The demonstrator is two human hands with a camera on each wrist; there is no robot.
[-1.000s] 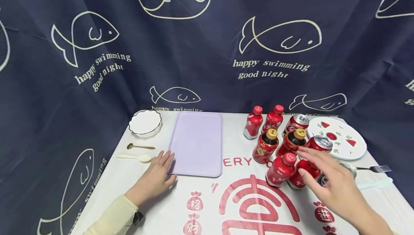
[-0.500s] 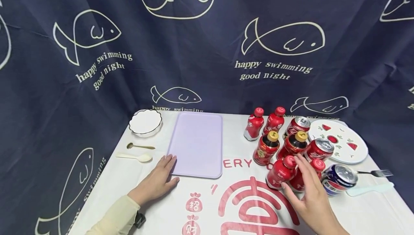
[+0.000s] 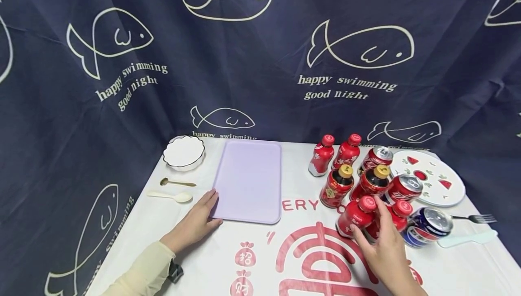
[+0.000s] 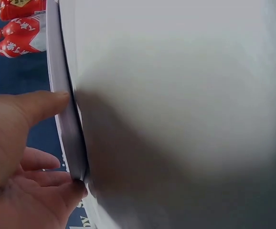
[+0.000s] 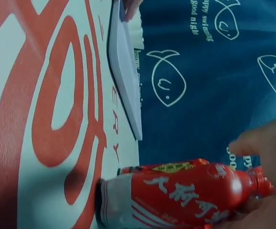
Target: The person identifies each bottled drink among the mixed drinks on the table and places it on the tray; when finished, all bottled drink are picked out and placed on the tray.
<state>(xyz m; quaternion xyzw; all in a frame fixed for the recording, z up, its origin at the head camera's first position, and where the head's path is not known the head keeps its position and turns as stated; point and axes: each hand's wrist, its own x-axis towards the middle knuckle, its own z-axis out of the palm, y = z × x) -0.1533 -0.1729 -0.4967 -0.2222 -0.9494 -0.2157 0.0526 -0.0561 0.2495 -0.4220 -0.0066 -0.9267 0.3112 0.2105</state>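
Note:
My left hand rests at the near left corner of a lilac tray. Its thumb touches the tray's front edge, and the other fingers lie at the left edge. On the right, my right hand is at a red-capped drink bottle that stands upright in the front row. The index finger reaches beside the cap. In the right wrist view, the thumb is spread apart from the bottle, with other fingers partly hidden behind its neck. A second red-capped bottle stands behind this hand, partly covered.
Two gold-capped bottles, two more red-capped bottles and red cans crowd behind. A blue can, round plate, fork and pale blue knife lie right. Far left are a white bowl and two spoons.
My right hand has moved left and down from over the right-hand bottle and blue can to the front left red-capped bottle. My left hand stays at the tray's corner.

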